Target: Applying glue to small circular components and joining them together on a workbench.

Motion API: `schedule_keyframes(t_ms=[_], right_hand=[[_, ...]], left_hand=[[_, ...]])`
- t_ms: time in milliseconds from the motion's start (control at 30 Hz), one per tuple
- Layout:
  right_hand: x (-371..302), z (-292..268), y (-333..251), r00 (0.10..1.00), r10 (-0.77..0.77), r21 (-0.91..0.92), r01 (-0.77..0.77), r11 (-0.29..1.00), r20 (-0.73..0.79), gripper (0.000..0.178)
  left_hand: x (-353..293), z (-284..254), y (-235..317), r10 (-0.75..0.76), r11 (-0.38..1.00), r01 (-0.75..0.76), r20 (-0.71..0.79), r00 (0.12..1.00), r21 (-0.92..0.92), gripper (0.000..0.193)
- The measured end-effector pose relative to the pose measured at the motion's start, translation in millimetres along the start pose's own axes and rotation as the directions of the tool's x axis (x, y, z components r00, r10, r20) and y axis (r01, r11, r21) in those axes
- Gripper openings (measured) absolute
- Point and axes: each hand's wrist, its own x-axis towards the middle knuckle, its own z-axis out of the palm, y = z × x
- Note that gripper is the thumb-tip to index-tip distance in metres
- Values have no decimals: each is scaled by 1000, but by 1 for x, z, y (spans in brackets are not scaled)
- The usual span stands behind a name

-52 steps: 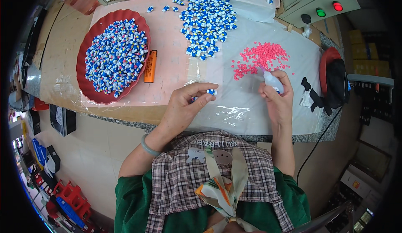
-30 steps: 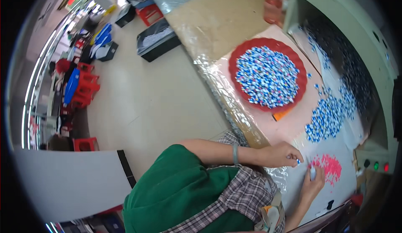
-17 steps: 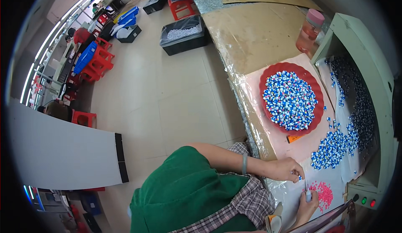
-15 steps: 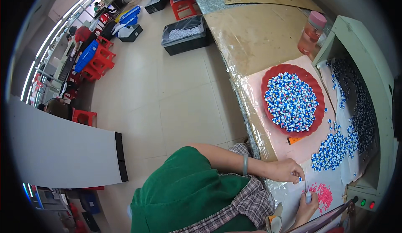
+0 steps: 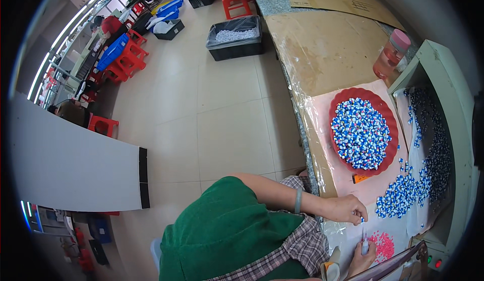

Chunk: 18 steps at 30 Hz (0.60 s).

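Glossy tiles (image 5: 232, 134) lie left of the fluted bowl (image 5: 358, 93); below it, left hand (image 5: 347, 209) pinches a piece (image 5: 362, 220), right hand (image 5: 364, 259) clasps a bottle (image 5: 365, 247).

I count my 2 hands: 1 left hand (image 5: 347, 209) with 1 blue-and-white piece (image 5: 362, 220) showing at its fingertips, and 1 right hand (image 5: 363, 259) with 1 slim bottle (image 5: 365, 247). I wear 1 bracelet (image 5: 298, 201). On my table are 1 red scalloped tray (image 5: 385, 104), 1 pink heap (image 5: 384, 245), 1 blue-and-white heap (image 5: 398, 198) (the pieces lie too thick for me to number singly), 1 orange block (image 5: 361, 178) and 1 pink-capped jar (image 5: 389, 59). Beside them I count 2 lights: 1 green light (image 5: 430, 259), 1 red light (image 5: 438, 264).
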Motion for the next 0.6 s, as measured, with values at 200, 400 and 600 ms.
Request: schedule_keyframes(t_ms=[200, 400, 600], right_hand=[[1, -5, -29, 999, -54, 65, 55, 996, -6, 16], [-14, -3, 3, 998, 53, 175, -49, 983, -20, 21], [-12, -10, -23, 958, 282, 481, -269, 835, 46, 7]], left_hand=[[-1, -2, 1, -5, 1000, 5, 2, 1000, 13, 24], [1, 11, -3, -22, 1000, 21, -2, 1000, -21, 27], [0, 8, 6, -140, 990, 141, 87, 986, -3, 24]])
